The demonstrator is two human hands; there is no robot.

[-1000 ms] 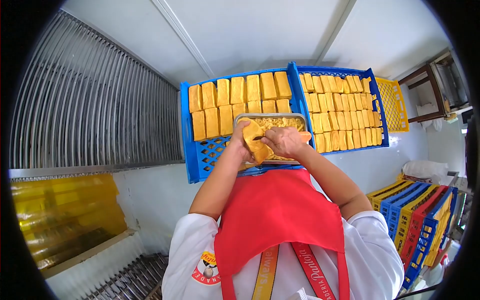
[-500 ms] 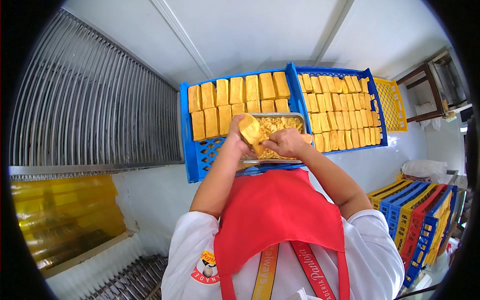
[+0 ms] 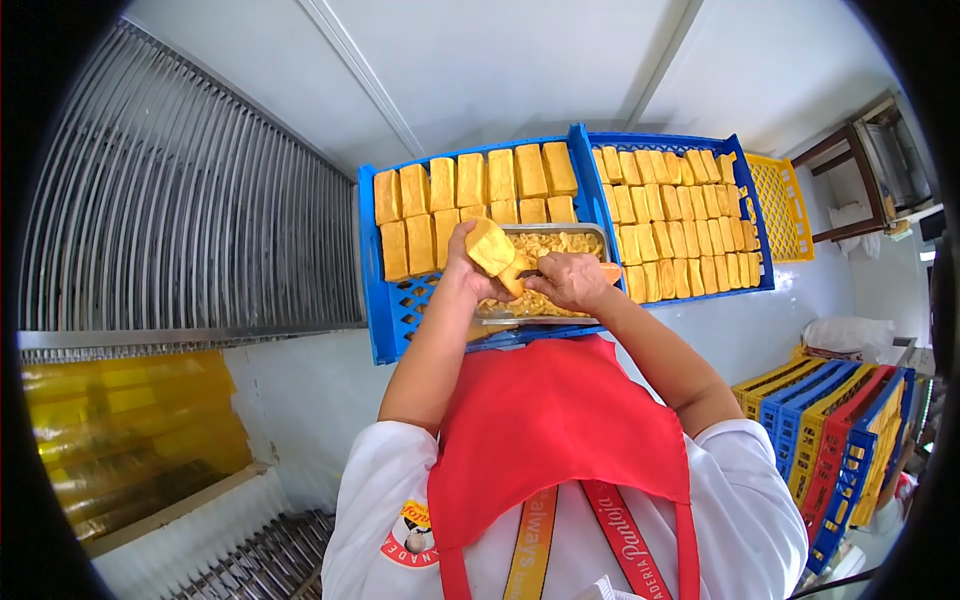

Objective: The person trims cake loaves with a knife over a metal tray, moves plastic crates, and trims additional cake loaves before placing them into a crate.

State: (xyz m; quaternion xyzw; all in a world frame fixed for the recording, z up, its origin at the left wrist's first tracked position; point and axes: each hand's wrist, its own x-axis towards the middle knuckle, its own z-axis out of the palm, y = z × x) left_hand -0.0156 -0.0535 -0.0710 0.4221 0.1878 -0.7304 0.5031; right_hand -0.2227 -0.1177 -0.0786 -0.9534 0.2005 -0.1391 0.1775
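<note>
My left hand [image 3: 467, 270] is closed around a small golden loaf of bread [image 3: 488, 248], tilted above a metal tray [image 3: 604, 240]. A strip of crust [image 3: 514, 275] hangs from the loaf's lower right side. My right hand [image 3: 568, 280] grips a knife whose orange handle [image 3: 610, 273] sticks out on the right; its blade is mostly hidden against the bread. Yellow crust scraps [image 3: 560, 243] fill much of the tray, which rests on a blue crate [image 3: 378, 318]. Several whole loaves [image 3: 470, 180] stand in rows in that crate.
A second blue crate [image 3: 690, 298] on the right holds several rows of narrower loaves [image 3: 680, 240]. Beyond it is a yellow crate [image 3: 780, 210]. Metal racking [image 3: 190, 200] stands at left. Stacked coloured crates [image 3: 820, 430] are at lower right, and a wooden stand [image 3: 850, 180] is at far right.
The loaf has tipped a little to the left in my left hand. My right hand has shifted slightly upward with the knife, and the crust strip shows more clearly between the hands.
</note>
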